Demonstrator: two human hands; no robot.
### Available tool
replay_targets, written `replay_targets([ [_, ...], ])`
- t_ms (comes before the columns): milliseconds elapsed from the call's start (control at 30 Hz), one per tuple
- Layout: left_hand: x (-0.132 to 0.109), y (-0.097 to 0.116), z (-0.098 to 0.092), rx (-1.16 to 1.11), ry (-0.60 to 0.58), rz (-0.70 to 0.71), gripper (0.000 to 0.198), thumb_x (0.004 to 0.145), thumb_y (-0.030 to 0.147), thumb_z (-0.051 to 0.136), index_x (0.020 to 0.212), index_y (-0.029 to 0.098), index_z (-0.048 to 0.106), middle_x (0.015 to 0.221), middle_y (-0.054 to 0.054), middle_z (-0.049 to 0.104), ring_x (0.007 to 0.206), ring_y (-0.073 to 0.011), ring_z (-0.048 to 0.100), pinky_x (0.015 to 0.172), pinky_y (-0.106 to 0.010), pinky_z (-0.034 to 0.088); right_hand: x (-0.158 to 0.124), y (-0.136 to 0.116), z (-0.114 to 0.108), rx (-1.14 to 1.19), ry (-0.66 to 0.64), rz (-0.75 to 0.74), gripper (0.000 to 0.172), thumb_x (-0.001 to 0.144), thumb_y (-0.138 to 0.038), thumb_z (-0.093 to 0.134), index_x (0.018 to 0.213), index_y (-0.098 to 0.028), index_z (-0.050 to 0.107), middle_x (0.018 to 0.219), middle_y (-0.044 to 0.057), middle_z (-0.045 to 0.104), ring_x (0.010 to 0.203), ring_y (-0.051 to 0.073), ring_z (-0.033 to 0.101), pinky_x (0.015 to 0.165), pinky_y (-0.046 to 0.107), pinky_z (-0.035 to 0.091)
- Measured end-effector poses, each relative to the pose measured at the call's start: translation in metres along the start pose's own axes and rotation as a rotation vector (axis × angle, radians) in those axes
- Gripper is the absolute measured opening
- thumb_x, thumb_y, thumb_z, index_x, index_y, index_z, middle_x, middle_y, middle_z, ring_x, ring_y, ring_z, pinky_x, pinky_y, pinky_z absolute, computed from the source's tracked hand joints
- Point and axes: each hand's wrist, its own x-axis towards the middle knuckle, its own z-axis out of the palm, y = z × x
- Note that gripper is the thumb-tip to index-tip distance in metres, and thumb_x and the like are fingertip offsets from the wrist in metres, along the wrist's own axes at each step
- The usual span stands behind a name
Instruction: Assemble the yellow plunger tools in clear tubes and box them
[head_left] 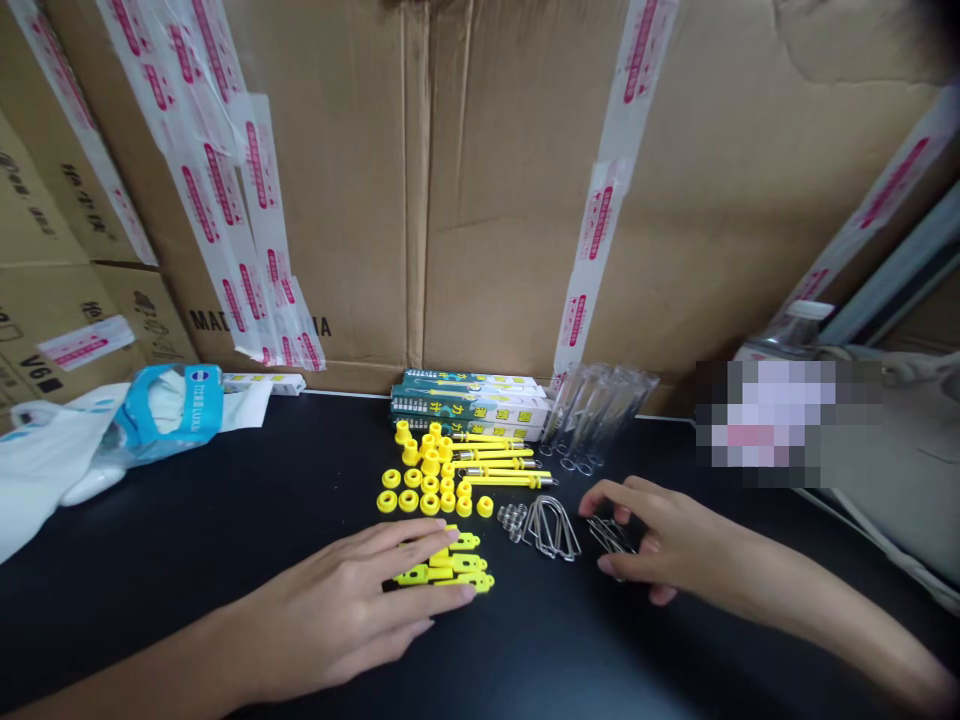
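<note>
My left hand (352,605) lies flat on the black table (225,520), fingers stretched out over a small pile of yellow plastic clips (461,572). My right hand (660,540) hovers with curled, spread fingers over a bundle of thin metal wire hooks (609,534); whether it grips them I cannot make out. Between the hands lie bent metal clips (553,527) and small springs (513,518). Behind them sit yellow round caps (420,490) and yellow rods (499,460).
Flat printed boxes (472,400) and clear plastic tubes (600,410) lie at the table's back edge. A blue tissue pack on a white bag (161,405) is at the left. Taped cardboard cartons (450,180) form the wall behind. A blurred patch is at the right.
</note>
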Motion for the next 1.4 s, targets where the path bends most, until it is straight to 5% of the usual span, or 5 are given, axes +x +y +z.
replay_targets([
  [233,0.0,0.0,0.0,-0.032,0.013,-0.002,0.043,0.094,0.012,0.056,0.135,0.021,0.057,0.14,-0.009,0.059,0.134,-0.026,0.05,0.11,-0.04,0.046,0.016,-0.001,-0.006,-0.061,0.115,-0.028,0.027,0.072,-0.011,0.064,0.097,-0.02,0.07,0.083,0.0,0.062,0.05,0.011,0.066,0.052,0.022,0.054],
  [733,-0.001,-0.002,0.0,-0.009,0.004,-0.022,0.041,0.095,0.016,0.057,0.136,0.019,0.056,0.139,-0.01,0.06,0.135,-0.0259,0.05,0.111,-0.04,0.044,0.014,-0.002,-0.015,-0.191,0.225,-0.094,0.053,0.065,-0.022,0.075,0.118,-0.022,0.069,0.091,0.006,0.07,0.078,0.021,0.068,0.066,0.029,0.057],
  [1033,-0.001,0.0,0.0,-0.015,0.054,-0.024,0.038,0.095,0.016,0.057,0.133,0.02,0.059,0.135,-0.008,0.063,0.132,-0.0237,0.052,0.112,-0.036,0.044,0.012,0.024,0.005,-0.377,0.337,-0.074,0.049,0.074,-0.032,0.074,0.12,-0.023,0.064,0.094,0.007,0.064,0.079,0.025,0.069,0.082,0.042,0.055],
  [1267,-0.001,0.0,0.0,0.007,0.032,-0.039,0.037,0.096,0.017,0.056,0.133,0.02,0.058,0.135,-0.006,0.064,0.132,-0.0234,0.053,0.111,-0.037,0.046,0.017,0.009,0.01,-0.321,0.248,-0.013,0.028,0.077,-0.019,0.068,0.105,-0.021,0.068,0.086,0.006,0.063,0.064,0.018,0.066,0.065,0.03,0.055],
  [1400,0.0,-0.001,0.003,-0.029,0.184,-0.08,0.028,0.099,0.016,0.052,0.124,0.019,0.063,0.121,-0.005,0.071,0.119,-0.0214,0.063,0.106,-0.037,0.052,0.018,-0.002,0.005,-0.3,0.227,-0.022,0.031,0.076,-0.018,0.067,0.107,-0.019,0.069,0.085,0.005,0.066,0.059,0.016,0.065,0.061,0.028,0.054],
])
